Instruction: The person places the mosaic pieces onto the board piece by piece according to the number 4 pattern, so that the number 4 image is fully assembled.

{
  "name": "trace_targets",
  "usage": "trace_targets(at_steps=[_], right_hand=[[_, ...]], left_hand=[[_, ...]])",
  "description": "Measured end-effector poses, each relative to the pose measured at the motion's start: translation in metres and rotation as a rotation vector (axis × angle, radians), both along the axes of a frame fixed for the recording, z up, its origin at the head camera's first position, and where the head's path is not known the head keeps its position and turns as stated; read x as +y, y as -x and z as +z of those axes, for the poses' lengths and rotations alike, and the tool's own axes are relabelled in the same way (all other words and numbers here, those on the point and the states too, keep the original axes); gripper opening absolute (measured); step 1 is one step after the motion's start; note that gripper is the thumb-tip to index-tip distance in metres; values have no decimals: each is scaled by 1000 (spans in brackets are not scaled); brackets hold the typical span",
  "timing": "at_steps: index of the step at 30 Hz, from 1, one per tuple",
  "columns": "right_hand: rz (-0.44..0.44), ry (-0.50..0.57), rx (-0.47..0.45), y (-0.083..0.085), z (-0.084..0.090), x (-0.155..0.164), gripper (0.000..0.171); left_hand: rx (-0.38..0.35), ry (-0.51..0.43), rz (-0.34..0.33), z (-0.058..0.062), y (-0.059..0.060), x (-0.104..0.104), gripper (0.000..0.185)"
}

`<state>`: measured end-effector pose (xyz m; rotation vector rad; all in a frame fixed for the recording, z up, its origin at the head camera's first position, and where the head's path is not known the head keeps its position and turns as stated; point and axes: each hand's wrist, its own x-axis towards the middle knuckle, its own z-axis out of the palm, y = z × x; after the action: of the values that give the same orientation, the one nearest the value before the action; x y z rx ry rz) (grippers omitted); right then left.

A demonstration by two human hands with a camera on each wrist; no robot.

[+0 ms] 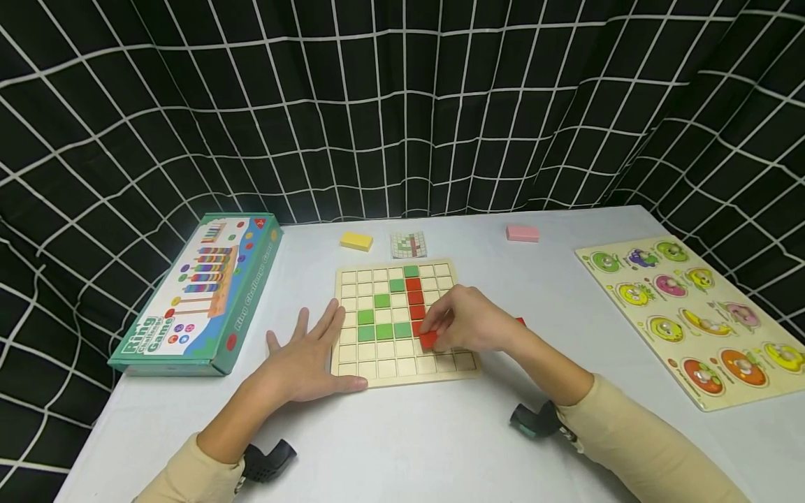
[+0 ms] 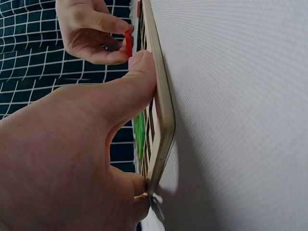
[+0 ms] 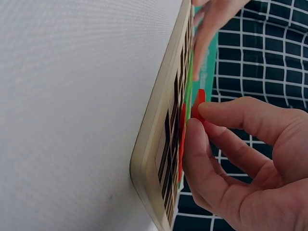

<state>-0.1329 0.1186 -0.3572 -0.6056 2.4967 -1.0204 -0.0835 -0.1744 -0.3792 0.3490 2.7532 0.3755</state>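
Observation:
A wooden grid board [image 1: 386, 368] lies on the white table, with several green tiles [image 1: 381, 300] in a stepped outline and a column of red tiles [image 1: 415, 297] to their right. Thumb and fingertips of my right hand [image 1: 472, 318] pinch another red tile [image 1: 428, 340] at the lower end of that column; the right wrist view shows this red tile [image 3: 199, 103] tilted, on edge over the board. My left hand [image 1: 305, 367] rests at the board's left side with fingers spread, and its thumb [image 2: 137, 72] lies over the near edge.
Behind the board are a small pattern card [image 1: 408, 245], a yellow block [image 1: 356, 242] and a pink block [image 1: 522, 233]. A ring game box [image 1: 189, 300] lies at left, a fruit puzzle board [image 1: 685, 332] at right. Some red [image 1: 520, 321] peeks out behind my right wrist.

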Motion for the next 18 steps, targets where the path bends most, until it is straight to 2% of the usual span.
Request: trace_targets(at_steps=[18], right_hand=[[-10,-74,23,-4,-1,-12,24]], left_hand=[[-7,17,-1,1,0,1,126]])
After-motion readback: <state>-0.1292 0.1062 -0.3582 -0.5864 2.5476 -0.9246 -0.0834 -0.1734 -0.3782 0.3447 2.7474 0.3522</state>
